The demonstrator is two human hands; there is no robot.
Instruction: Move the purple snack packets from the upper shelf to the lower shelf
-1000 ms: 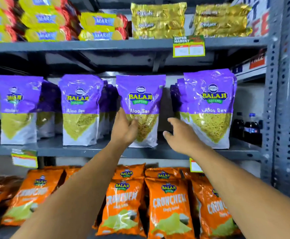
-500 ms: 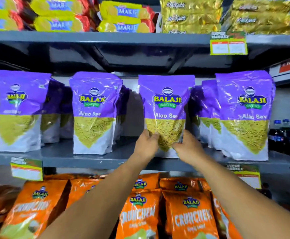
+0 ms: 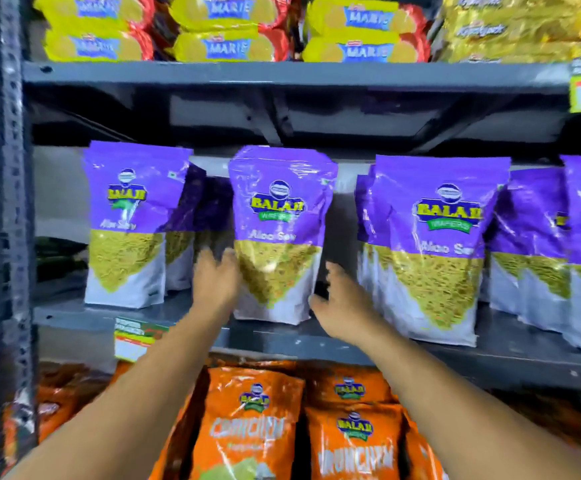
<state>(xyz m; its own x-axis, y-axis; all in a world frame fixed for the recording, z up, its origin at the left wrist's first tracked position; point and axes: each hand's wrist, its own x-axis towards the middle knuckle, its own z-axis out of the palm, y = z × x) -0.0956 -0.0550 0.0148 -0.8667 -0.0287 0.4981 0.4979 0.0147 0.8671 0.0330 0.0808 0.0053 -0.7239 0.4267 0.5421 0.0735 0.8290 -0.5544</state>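
Observation:
Several purple Balaji Aloo Sev packets stand upright on the middle grey shelf point(image 3: 185, 315). The second purple packet from the left point(image 3: 277, 233) rests on the shelf between my hands. My left hand point(image 3: 214, 284) is against its lower left edge with the fingers spread upward. My right hand point(image 3: 339, 304) is at its lower right corner, fingers apart, the thumb at the packet's edge. Neither hand visibly closes on it, and motion blur hides the contact. More purple packets stand to the left point(image 3: 126, 223) and to the right point(image 3: 436, 247).
Orange Balaji Crunchem packets point(image 3: 251, 424) fill the shelf below. Yellow Marie biscuit packs point(image 3: 220, 46) and gold packets point(image 3: 510, 29) lie on the shelf above. A perforated metal upright point(image 3: 2, 237) bounds the left side. Price tags point(image 3: 136, 339) hang on the shelf edges.
Both hands have left the third packet, which stays on the shelf, and shifted left to the second packet. The view swung left and moved closer.

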